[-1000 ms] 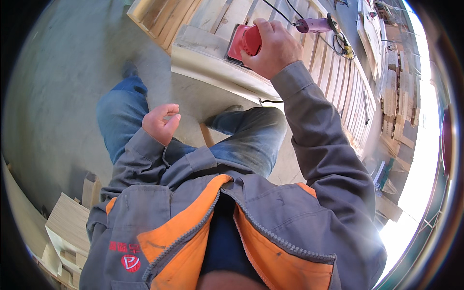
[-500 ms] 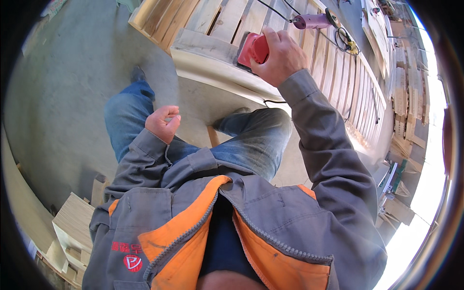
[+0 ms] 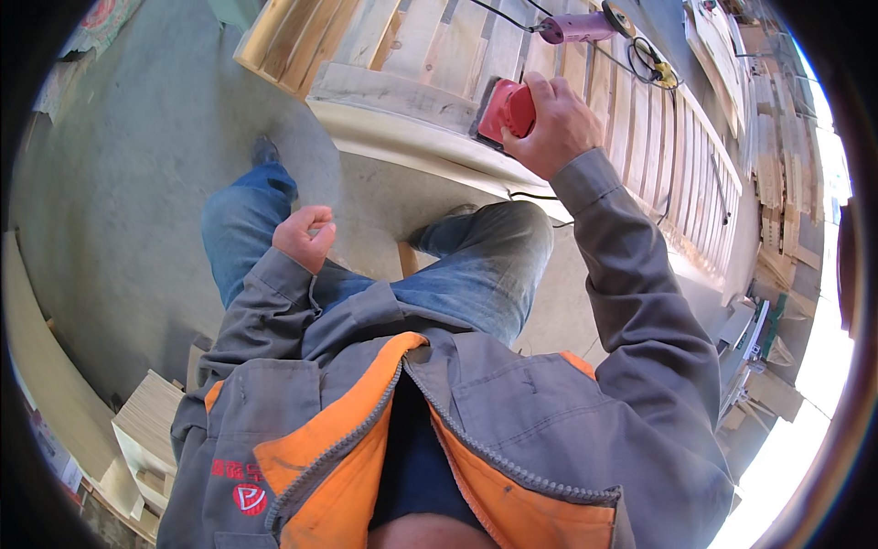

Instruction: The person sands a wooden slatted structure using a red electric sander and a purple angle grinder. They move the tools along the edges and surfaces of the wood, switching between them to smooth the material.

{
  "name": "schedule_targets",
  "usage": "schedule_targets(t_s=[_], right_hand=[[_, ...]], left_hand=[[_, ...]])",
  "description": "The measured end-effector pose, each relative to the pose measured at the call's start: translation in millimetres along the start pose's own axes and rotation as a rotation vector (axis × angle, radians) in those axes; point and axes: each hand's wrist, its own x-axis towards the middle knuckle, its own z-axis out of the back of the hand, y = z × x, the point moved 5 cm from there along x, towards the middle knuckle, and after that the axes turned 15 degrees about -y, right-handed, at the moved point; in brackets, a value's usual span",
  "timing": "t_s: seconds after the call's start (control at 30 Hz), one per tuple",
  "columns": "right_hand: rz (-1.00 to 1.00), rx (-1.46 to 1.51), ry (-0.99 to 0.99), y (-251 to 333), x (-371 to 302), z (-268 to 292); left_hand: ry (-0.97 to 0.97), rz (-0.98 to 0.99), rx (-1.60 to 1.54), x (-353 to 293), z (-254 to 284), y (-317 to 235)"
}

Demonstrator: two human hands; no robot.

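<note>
My right hand [image 3: 564, 130] is wrapped round the rounded top of a red palm sander [image 3: 501, 112]. The sander's flat base rests on the near edge board of a slatted wooden panel [image 3: 389, 89]. Part of its grip is hidden under my fingers. Over my left thigh, my left hand [image 3: 305, 240] hangs with its fingers curled in and nothing visible in them. It touches neither the panel nor the sander.
On the panel beyond my right hand lies a purple angle grinder [image 3: 576, 28] with its cord. A yellow-and-black plug [image 3: 665, 75] and coiled cable sit beside it. Stacked timber [image 3: 777, 174] stands at the right, and a pale wooden box [image 3: 146, 416] at the lower left.
My right hand has slid the sander a little to the right and toward me along the edge board. My left hand stays curled over my thigh.
</note>
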Motion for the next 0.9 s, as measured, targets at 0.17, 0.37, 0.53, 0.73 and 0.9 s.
schedule_targets(t_s=[0.17,0.37,0.53,0.73,0.9], right_hand=[[-0.038,-0.015,0.045,-21.0,-15.0,15.2],[-0.095,0.058,0.064,-40.6,-58.9,32.3],[-0.207,0.055,-0.086,-70.4,-94.9,58.1],[-0.273,-0.029,-0.145,-115.2,-115.1,67.5],[-0.310,-0.060,-0.106,-137.7,-119.0,58.1]], left_hand=[[0.009,-0.031,0.029,-1.6,-1.4,-1.8],[0.034,-0.026,0.082,-2.3,-4.6,-2.3],[0.078,0.035,0.117,-2.3,-10.9,-1.6],[0.102,-0.008,0.164,1.4,-22.3,3.3],[0.112,-0.036,0.163,1.3,-22.2,5.6]])
